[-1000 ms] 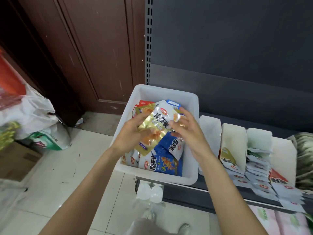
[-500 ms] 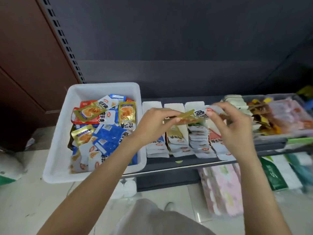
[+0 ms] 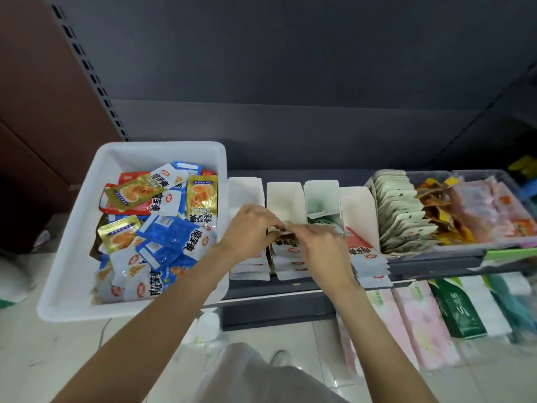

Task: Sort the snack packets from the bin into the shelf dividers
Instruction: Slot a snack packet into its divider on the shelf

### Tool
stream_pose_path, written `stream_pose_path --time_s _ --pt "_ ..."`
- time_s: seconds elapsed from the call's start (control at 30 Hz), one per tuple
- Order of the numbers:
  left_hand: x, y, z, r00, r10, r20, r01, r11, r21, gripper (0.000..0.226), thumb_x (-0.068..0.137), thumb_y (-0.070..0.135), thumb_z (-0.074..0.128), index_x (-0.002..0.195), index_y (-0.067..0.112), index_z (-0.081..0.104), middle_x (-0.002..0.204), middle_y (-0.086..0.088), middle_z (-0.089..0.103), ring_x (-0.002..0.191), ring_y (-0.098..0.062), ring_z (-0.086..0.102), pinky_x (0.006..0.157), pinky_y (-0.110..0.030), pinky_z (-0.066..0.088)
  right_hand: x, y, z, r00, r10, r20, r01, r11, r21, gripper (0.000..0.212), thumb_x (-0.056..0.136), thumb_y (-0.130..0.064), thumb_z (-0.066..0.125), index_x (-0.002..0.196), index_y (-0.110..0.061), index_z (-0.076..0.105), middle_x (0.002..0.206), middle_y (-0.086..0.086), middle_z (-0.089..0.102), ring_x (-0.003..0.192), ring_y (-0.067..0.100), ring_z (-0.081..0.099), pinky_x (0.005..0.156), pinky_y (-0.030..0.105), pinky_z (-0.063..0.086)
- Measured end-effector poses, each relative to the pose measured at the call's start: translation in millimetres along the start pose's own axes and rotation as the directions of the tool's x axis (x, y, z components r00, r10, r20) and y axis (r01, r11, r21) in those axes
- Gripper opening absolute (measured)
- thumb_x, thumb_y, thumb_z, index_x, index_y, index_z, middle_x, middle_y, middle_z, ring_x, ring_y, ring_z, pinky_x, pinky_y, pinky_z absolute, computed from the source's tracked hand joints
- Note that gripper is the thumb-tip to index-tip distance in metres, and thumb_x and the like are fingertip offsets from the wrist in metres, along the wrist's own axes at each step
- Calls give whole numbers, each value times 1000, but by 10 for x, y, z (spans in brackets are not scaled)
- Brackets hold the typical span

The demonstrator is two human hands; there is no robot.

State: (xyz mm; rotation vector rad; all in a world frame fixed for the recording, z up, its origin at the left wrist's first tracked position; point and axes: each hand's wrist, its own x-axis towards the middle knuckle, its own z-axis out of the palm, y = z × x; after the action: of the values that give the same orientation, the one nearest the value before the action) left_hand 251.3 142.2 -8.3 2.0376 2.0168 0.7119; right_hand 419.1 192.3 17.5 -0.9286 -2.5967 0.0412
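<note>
A white bin (image 3: pixel 87 205) on the left end of the shelf holds several gold, blue, red and white snack packets (image 3: pixel 162 228). To its right stand white paper dividers (image 3: pixel 286 199) with stacked packets in them. My left hand (image 3: pixel 247 231) and my right hand (image 3: pixel 319 245) meet over the second divider. Together they pinch a gold packet (image 3: pixel 286 226) by its edges, low over that divider's stack. Most of the packet is hidden by my fingers.
A clear tray (image 3: pixel 491 181) of green-white and orange snack packs sits at the right of the shelf. Below the shelf lie pink and green tissue packs (image 3: pixel 421 318). A dark back panel rises behind; a brown door stands at the left.
Both hands carried the gold packet out of the bin, rightward, and have lowered it into the second divider. The view swung right from the bin to the shelf.
</note>
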Motion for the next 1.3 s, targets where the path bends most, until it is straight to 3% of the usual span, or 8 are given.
stream_pose_path --time_s 0.17,0.3,0.47,0.57,0.8,0.97,1.17,1.3 --pt "-214 -66 -97 980 53 192 -53 999 -2 37 87 13 61 122 25 62 127 4 60 128 -14 44 108 -34 31 -59 20 146 964 -132 231 166 977 -136 28 68 -7 69 93 -19 72 84 -3 74 73 19 64 71 31 29" --pt "-513 -183 -311 993 -80 -83 76 996 -54 28 85 10 65 111 20 69 108 0 69 100 -18 63 87 -33 50 92 -109 -3 956 -131 263 134 991 8 33 78 -6 62 109 -13 69 106 0 70 96 23 59 85 35 40" --pt "-904 -665 -629 814 -398 -423 404 911 -81 23 85 10 65 107 17 70 99 0 71 85 -18 66 64 -23 51 583 -684 -87 943 -196 268 109 946 306 33 93 -9 47 120 -20 64 118 -3 64 108 16 54 88 33 48" --pt "-1005 -1097 -857 731 -485 -480 527 848 -55 23 84 7 65 107 12 69 104 -7 70 92 -25 63 71 -27 48 960 -1118 179 925 -264 274 123 888 442 31 95 -12 47 121 -19 63 122 -2 64 109 15 58 91 32 48" --pt "-716 -1853 -1158 696 -692 -193 714 696 78 50 92 28 53 136 8 42 137 -14 45 127 -30 37 106 -38 28 1614 -1743 1027 804 -167 571 -93 912 398 46 97 -19 47 141 -11 39 137 11 51 124 27 48 99 37 41" --pt "-588 -2095 -1133 676 -736 -18 710 646 280 59 86 47 59 132 12 46 130 -10 54 119 -27 48 100 -37 37 1617 -1778 1225 829 -59 556 -175 917 359 40 98 -22 47 136 -9 45 135 9 53 122 26 50 100 36 41" --pt "-644 -1879 -1232 750 -603 -273 632 775 24 34 84 23 67 118 22 62 112 0 67 94 -21 63 78 -29 48 1669 -1819 1182 802 153 578 -550 569 611 48 94 -24 56 138 -13 37 127 -1 56 113 15 54 85 25 42" --pt "-808 -1630 -1358 709 -659 -253 536 736 -414 21 80 16 73 98 27 70 95 7 72 87 -5 65 75 -15 47 1547 -1694 980 866 234 442 -500 420 757 69 83 -32 67 140 -20 32 129 -2 53 114 15 55 96 38 49"
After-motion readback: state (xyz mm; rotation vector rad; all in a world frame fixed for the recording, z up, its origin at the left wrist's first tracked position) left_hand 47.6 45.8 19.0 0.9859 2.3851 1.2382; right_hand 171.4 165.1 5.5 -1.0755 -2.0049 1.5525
